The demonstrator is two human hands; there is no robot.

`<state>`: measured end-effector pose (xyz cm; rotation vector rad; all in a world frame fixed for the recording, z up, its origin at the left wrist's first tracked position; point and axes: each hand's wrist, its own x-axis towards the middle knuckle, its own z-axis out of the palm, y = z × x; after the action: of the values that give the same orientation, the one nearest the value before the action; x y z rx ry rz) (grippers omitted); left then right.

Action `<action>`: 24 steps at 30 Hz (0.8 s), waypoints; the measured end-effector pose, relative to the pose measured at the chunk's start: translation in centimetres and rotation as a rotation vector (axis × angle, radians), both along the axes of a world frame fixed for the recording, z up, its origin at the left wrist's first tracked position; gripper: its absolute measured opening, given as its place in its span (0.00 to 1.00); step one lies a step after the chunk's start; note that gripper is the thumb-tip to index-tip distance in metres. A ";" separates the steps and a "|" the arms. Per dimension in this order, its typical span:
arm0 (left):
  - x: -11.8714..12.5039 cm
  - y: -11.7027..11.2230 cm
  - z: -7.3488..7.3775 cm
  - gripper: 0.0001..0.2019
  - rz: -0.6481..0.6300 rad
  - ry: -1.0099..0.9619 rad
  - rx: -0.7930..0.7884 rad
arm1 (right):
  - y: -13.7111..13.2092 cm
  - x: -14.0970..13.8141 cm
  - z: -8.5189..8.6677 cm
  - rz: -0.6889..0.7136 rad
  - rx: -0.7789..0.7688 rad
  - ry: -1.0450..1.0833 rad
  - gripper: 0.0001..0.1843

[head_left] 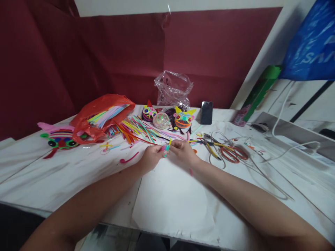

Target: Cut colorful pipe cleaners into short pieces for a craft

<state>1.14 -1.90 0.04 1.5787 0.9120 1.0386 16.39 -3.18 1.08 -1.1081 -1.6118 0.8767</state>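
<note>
Table: white wooden table (52, 181), bare at its near edge.
Banner: blue plastic banner (314, 45), white lettering cut off, unreadable.
Masks: two round striped masks (184, 119).
Hands: left hand (151, 157) and right hand (183, 150), fingers pinched shut on one small multicoloured paper strip bundle (166, 148), above white sheet (170, 202).
</note>
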 end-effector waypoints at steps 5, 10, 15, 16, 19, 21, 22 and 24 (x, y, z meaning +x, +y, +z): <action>0.1 0.1 0.1 0.15 -0.038 -0.246 -0.206 | 0.0 0.6 0.3 -0.074 0.041 0.010 0.18; -0.3 0.0 0.2 0.17 0.013 -0.277 -0.295 | 0.0 0.8 0.3 0.108 -0.136 -0.001 0.22; -0.1 -0.7 0.6 0.16 0.012 -0.239 -0.320 | 0.1 0.3 -0.4 0.080 -0.058 0.026 0.20; -0.1 -0.9 0.6 0.16 0.010 -0.235 -0.323 | 0.1 0.2 -0.6 0.057 -0.057 0.027 0.19; 0.1 -1.1 0.5 0.15 0.000 -0.221 -0.340 | 0.1 0.2 -0.8 0.011 -0.072 0.032 0.17; 0.2 -1.2 0.3 0.15 0.003 -0.225 -0.339 | 0.0 0.2 -0.9 0.002 -0.074 0.050 0.16; 0.2 -1.2 0.2 0.14 0.003 -0.231 -0.330 | 0.0 0.2 -0.9 0.007 -0.071 0.069 0.16; 0.3 -1.2 0.1 0.14 0.004 -0.246 -0.307 | -0.1 0.1 -0.8 0.036 -0.066 0.128 0.15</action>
<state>1.41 -3.06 0.11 1.1680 0.8584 1.0156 16.54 -3.25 0.33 -1.0491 -1.5104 1.0102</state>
